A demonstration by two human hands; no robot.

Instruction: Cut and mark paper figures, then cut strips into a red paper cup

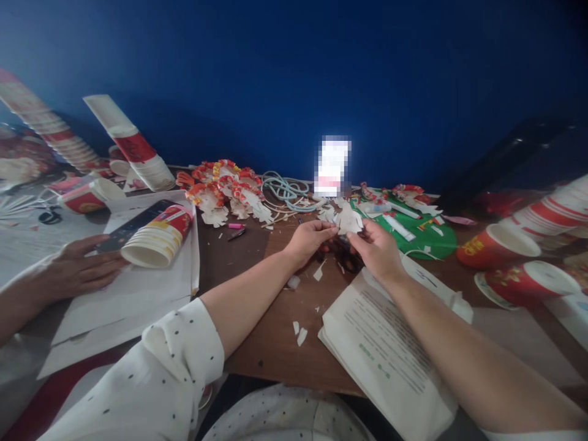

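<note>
Over the middle of the brown table, a white paper cutout [350, 219] with a scalloped edge is pinched between my two hands. The fingertips of my left hand [309, 242] are closed on its left side. On its lower right edge, the thumb and fingers of my right hand [379, 250] are pressed together. A dark object [349, 260] lies under the hands, partly hidden, and I cannot tell what it is. Small paper scraps [301, 336] are scattered on the table in front of me. Red-and-white paper cutouts [228, 190] are heaped to the left, beyond my left hand.
A co-worker's hand [92, 263] rests at left by a phone [138, 223] and stacked paper cups [158, 239]. A lit screen [333, 165] stands against the blue wall. A green round mat [427, 236], a printed paper bag [390, 343] and red cups [528, 282] are right.
</note>
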